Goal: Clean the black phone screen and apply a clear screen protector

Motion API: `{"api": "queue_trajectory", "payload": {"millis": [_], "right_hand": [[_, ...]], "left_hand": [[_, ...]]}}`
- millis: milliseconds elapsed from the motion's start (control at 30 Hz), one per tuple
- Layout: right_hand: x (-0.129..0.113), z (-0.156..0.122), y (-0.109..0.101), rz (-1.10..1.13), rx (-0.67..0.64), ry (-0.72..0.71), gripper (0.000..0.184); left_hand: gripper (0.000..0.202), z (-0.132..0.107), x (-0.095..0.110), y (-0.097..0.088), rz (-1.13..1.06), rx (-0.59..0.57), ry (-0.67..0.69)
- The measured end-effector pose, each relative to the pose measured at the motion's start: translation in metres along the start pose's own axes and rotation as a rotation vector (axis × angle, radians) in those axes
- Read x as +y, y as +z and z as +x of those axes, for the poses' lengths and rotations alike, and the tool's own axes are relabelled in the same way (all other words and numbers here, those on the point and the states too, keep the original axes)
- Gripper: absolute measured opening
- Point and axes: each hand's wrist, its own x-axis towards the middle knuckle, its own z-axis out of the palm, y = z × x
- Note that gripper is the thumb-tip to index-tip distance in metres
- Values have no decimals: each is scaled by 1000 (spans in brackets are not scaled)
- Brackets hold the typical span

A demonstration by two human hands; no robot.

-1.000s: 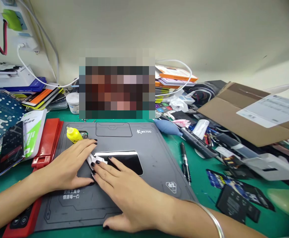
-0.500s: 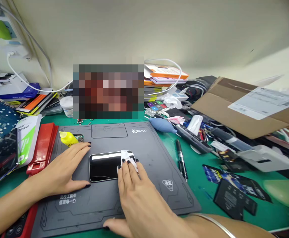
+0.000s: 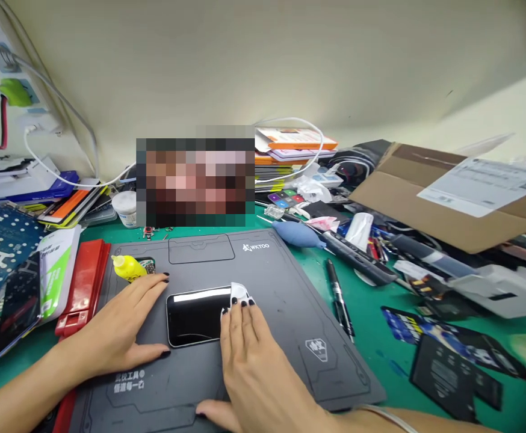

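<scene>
Phone on mat (wipe over right end); pen right of mat.

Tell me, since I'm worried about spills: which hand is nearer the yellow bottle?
Left. The left hand lies just in front of the yellow bottle; the right hand is farther off to its right, over a white wipe on the phone.

Spreads flat as a green bench top under a broad dark grey rectangular mat. Carries, on the mat, a black-screened, silver-edged phone and, towards the mat's far left corner, a small yellow plastic bottle. Just right of the mat, bears a slim black pen; farther right, a thin black rectangular slab; beside the mat's far right corner, a blue bulb; beyond its far left corner, a round white tub.
</scene>
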Motion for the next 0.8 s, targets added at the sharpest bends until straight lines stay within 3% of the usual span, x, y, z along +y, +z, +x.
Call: {"api": "queue_trajectory", "payload": {"millis": [367,600,800], "right_hand": [[3,15,-3,-79,3,12,123],[4,14,-1,-55,42,80,118],[9,19,-7,-94,5,17,127]], "left_hand": [[82,1,1,-5,14,-25,-8],[84,-2,-3,-1,17,12,-16],[82,-1,-4,-3,42,10,1]]}}
